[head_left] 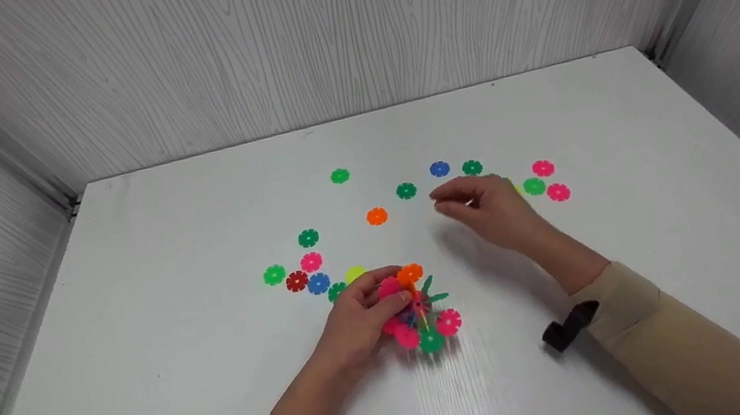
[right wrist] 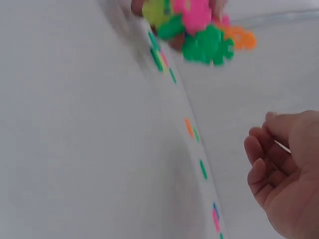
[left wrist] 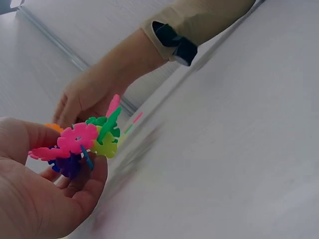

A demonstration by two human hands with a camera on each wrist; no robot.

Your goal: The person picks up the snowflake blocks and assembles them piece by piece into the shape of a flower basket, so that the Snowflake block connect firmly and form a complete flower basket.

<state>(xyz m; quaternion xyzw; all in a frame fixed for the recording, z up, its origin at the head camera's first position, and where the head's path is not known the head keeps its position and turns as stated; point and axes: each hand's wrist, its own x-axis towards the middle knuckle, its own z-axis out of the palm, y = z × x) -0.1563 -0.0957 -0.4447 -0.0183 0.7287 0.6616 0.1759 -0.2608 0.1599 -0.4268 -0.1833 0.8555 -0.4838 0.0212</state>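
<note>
We see the left hand (head_left: 358, 323) clamped on a cluster of joined discs (head_left: 419, 304), thumb on one side and fingers curled on the other, held just above the near middle of the white table (head_left: 149, 292). The right hand (head_left: 493, 212) hangs over the loose pieces, its fingers softly bent and apart from the thumb; we find nothing in it. Step in hand, as we judge it: between pieces, with the cluster steadied and the other hand free. A next move would call for a fine pinch on a thin rim, the orange disc (head_left: 377, 216) and dark green disc (head_left: 406, 190) lying near, then a slot lined up with a slot. Material: the discs look like smooth, stiff plastic, flat and petal-edged, with notched rims and a small central hole. In the cluster they cross at many angles. The tabletop has a slight sheen; the wall panel (head_left: 339, 30) carries a grey wood-grain pattern.
</note>
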